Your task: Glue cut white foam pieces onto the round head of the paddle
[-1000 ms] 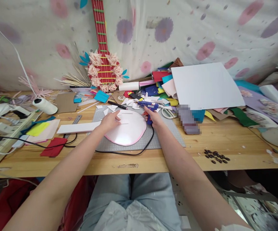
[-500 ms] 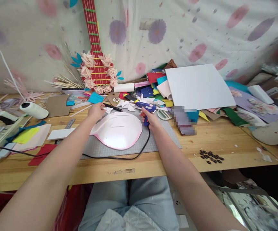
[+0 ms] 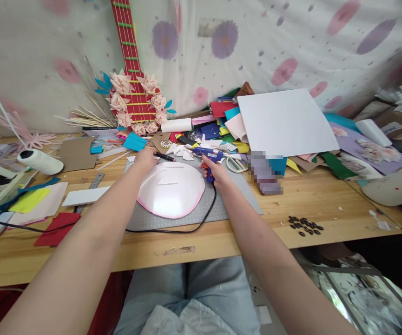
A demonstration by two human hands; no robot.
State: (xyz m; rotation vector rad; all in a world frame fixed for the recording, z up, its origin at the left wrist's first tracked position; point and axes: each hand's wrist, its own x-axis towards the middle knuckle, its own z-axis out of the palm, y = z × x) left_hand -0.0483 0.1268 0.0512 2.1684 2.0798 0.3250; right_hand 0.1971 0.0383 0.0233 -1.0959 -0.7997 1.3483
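Observation:
A rounded white foam shape with a pink edge (image 3: pixel 171 190) lies on a grey cutting mat (image 3: pixel 221 204). My left hand (image 3: pixel 145 158) rests at the shape's far-left rim, fingers curled over small white scraps beside a black pen (image 3: pixel 166 157); I cannot tell whether it holds anything. My right hand (image 3: pixel 213 170) grips the handle of a blue glue gun (image 3: pixel 206 153) at the shape's far-right rim. The gun's black cord (image 3: pixel 201 222) loops along the mat's near edge.
Coloured paper scraps and a large white sheet (image 3: pixel 286 122) pile up at the back right. Scissors (image 3: pixel 234 164) lie next to the gun. A ruler (image 3: pixel 94 181), a white strip (image 3: pixel 82 196) and a thread spool (image 3: pixel 39 161) sit left. Dark beads (image 3: pixel 305 225) lie right.
My left hand left the white strip and the shape's top, and moved back to the scraps by the pen. The right hand stayed on the glue gun. The view shifted slightly.

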